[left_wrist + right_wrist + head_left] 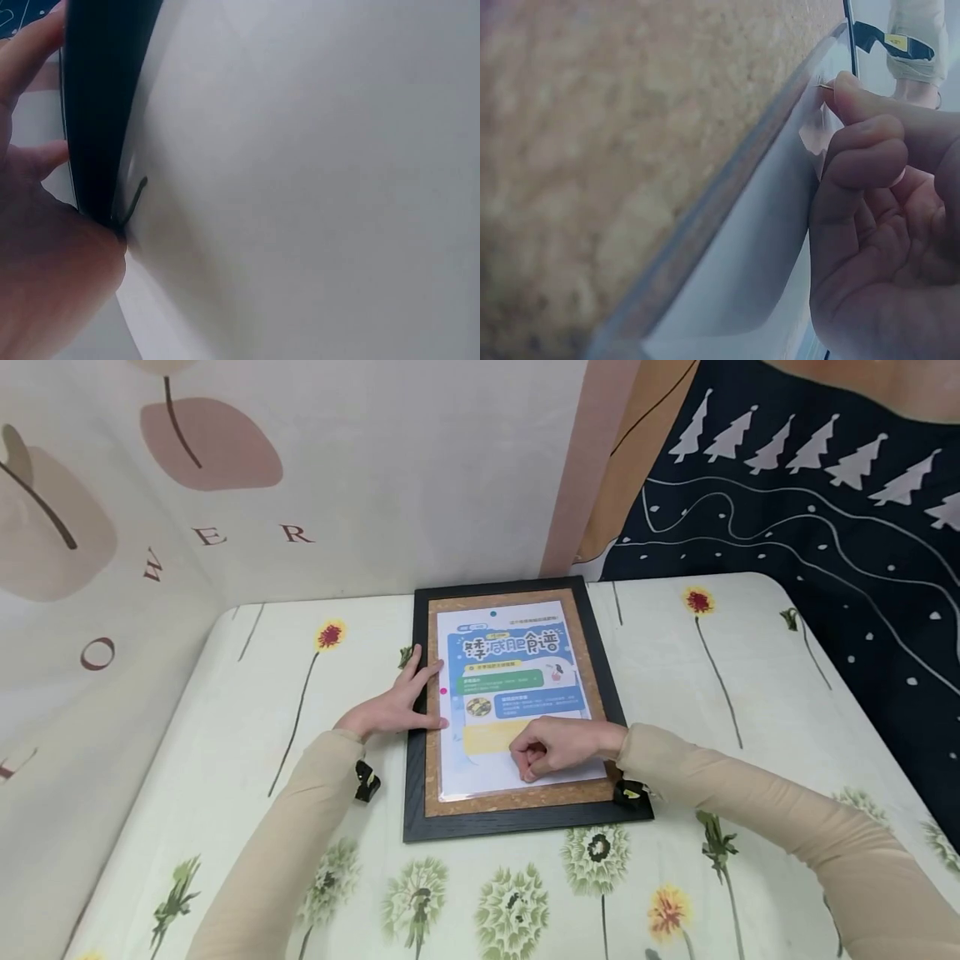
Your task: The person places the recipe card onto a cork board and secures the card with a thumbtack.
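Observation:
A printed sheet (517,689) in a clear sleeve lies on a cork board (433,777) with a black frame (525,828). My left hand (393,702) rests over the frame's left side in the head view, fingers spread, fingertips at the sheet's left edge. In the left wrist view the dark frame side (105,112) runs beside that hand. My right hand (551,745) is over the lower part of the sheet. In the right wrist view its fingertips pinch a thumbtack (826,86), its thin metal point showing close to the sleeve's edge.
A teal tack (492,613) sits at the sheet's top edge and a pink tack (443,691) at its left edge. The board lies on a flower-printed tablecloth (262,693). Patterned curtains (420,468) rise behind the table.

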Tool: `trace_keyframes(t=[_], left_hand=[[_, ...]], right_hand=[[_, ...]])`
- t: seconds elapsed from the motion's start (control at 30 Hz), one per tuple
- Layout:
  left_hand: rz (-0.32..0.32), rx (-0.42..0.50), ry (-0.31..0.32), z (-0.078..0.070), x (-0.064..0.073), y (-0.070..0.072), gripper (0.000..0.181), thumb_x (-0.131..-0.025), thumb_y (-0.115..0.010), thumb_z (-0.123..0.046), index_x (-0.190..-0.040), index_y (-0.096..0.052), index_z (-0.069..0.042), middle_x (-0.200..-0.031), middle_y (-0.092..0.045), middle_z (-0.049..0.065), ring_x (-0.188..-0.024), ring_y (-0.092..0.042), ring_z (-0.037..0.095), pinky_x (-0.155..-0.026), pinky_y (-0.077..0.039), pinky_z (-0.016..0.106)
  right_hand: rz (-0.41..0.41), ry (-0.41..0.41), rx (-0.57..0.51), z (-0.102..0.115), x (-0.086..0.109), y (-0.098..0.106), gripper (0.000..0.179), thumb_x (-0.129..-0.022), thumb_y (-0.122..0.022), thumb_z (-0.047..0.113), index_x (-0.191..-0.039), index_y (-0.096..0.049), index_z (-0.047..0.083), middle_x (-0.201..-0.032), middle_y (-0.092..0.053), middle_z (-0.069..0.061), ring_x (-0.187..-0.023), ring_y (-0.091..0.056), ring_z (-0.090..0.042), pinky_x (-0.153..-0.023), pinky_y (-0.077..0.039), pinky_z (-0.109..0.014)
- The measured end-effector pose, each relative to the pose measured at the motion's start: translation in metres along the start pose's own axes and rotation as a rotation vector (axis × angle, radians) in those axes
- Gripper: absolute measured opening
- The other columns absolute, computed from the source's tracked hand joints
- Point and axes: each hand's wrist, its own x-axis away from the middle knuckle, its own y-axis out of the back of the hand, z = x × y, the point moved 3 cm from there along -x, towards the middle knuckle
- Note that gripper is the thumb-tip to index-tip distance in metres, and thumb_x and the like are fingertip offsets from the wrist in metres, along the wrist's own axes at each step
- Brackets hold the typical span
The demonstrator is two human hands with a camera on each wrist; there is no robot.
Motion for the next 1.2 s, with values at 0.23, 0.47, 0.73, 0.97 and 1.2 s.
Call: trace_keyframes(t=[0.23, 0.47, 0.73, 0.97, 1.2], left_hand=[[-0.002, -0.002, -0.007, 0.000, 0.000, 0.000, 0.098, -0.085, -0.074, -0.032, -0.156, -0.010, -0.010, -0.155, 0.030, 0.010, -0.142, 0.017, 0.035, -0.109, -0.012, 0.062], [0.002, -0.013, -0.010, 0.000, -0.002, -0.002, 0.098, -0.085, -0.074, -0.032, -0.156, -0.010, -0.011, -0.155, 0.030, 0.009, -0.142, 0.017, 0.035, -0.109, -0.013, 0.063], [-0.010, -0.007, 0.015, 0.005, -0.001, 0.000, 0.099, -0.085, -0.074, -0.034, -0.157, -0.010, -0.014, -0.155, 0.031, 0.006, -0.143, 0.016, 0.035, -0.108, -0.013, 0.063], [-0.006, -0.004, 0.025, 0.004, 0.001, -0.001, 0.099, -0.085, -0.074, -0.035, -0.157, -0.010, -0.014, -0.155, 0.031, 0.005, -0.143, 0.016, 0.035, -0.108, -0.014, 0.064], [-0.010, -0.005, 0.017, 0.003, -0.001, 0.000, 0.099, -0.085, -0.074, -0.034, -0.157, -0.009, -0.015, -0.155, 0.031, 0.004, -0.143, 0.016, 0.034, -0.108, -0.014, 0.063]], right_hand=[[-0.002, -0.005, -0.028, -0.003, -0.001, 0.000, 0.018, -0.090, -0.062, -0.005, -0.077, -0.067, 0.006, -0.057, -0.046, 0.004, -0.052, -0.032, -0.009, -0.061, -0.033, -0.024], [-0.009, -0.038, -0.040, -0.003, 0.001, 0.001, 0.015, -0.090, -0.064, -0.002, -0.079, -0.069, 0.006, -0.059, -0.048, 0.003, -0.053, -0.033, -0.010, -0.060, -0.033, -0.024], [0.012, -0.024, -0.082, -0.005, -0.001, 0.004, 0.009, -0.092, -0.065, 0.002, -0.098, -0.067, 0.007, -0.062, -0.040, 0.003, -0.054, -0.034, -0.012, -0.063, -0.036, -0.026], [0.016, -0.004, -0.132, -0.009, 0.004, 0.007, 0.008, -0.093, -0.063, 0.003, -0.098, -0.068, 0.006, -0.065, -0.042, 0.001, -0.056, -0.037, -0.013, -0.061, -0.036, -0.026], [-0.048, 0.039, -0.043, -0.011, 0.009, 0.006, 0.007, -0.091, -0.067, 0.007, -0.097, -0.070, 0.010, -0.089, -0.064, -0.002, -0.070, -0.049, -0.013, -0.063, -0.040, -0.026]])
